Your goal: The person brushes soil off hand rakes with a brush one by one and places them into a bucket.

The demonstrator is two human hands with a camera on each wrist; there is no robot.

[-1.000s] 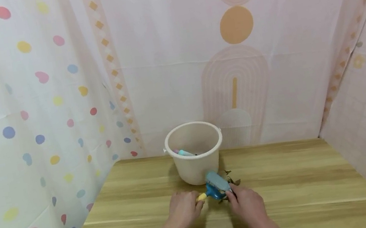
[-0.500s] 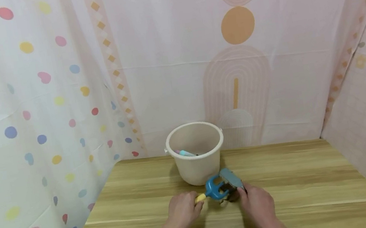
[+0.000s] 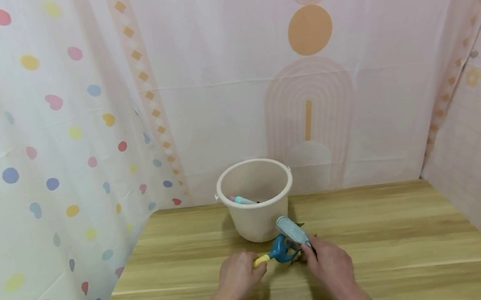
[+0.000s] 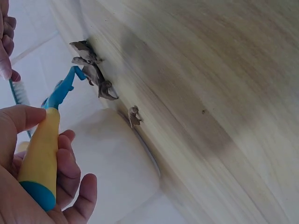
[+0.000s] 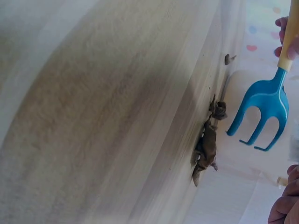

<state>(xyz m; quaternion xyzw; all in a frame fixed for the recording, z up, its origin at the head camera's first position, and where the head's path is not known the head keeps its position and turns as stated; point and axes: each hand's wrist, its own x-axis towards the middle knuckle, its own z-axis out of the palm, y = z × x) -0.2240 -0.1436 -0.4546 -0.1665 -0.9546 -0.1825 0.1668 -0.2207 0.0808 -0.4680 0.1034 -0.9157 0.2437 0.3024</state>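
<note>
In the head view my left hand grips the yellow handle of a small blue hand rake. Its three curved tines show plainly in the right wrist view, above the table. My right hand holds a grey-blue brush by its handle, the head pointing up and left, beside the rake. White bristles of the brush are visible in the left wrist view. Crumpled dry brown leaves lie on the table under the two tools, partly hidden in the head view. One small leaf lies apart, close to the bucket.
A cream bucket stands just behind the tools, with a light-blue-ended item and something purplish inside. The wooden table extends to both sides. Patterned curtains hang at the back and sides.
The brush has swung right, then back left and up, and its face has turned. The rake tilted flatter and back, staying near the same spot. Leaves have shifted beneath the tools.
</note>
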